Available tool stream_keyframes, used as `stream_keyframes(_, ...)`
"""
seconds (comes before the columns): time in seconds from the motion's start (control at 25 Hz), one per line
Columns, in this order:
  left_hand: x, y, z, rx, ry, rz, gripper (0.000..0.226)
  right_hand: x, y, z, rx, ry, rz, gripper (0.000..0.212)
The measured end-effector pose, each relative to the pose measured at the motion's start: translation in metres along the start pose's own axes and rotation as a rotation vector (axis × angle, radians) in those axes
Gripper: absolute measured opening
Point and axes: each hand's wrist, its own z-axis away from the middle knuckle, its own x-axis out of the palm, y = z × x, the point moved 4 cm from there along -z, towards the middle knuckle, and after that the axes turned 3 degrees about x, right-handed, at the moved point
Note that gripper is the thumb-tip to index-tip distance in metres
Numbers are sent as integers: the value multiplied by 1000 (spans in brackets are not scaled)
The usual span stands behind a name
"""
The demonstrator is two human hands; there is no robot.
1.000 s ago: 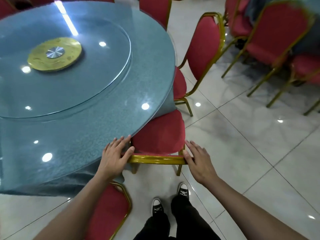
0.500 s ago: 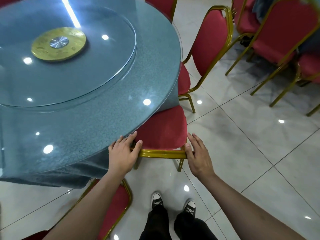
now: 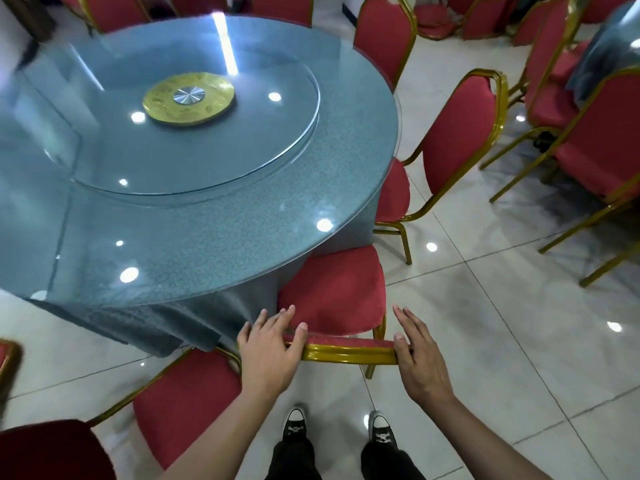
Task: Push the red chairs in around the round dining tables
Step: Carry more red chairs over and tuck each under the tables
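Left hand (image 3: 268, 348), right hand (image 3: 417, 355) flat on chair (image 3: 332, 296) backrest.

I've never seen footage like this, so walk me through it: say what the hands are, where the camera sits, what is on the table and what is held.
There is no machine here: a person wears a camera on the head, looking down at their own arms and shoes. The left hand and right hand rest with fairly straight fingers on the gold top rail of a red chair, its seat partly under the round table. On the table lies a glass turntable with a gold hub. More red chairs stand around.
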Motion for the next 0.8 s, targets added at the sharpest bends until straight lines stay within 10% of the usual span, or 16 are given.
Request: stream_keyframes(0.8,103,165,141,-453,62,31,88,-120,120,-46,-360,-316,49,60)
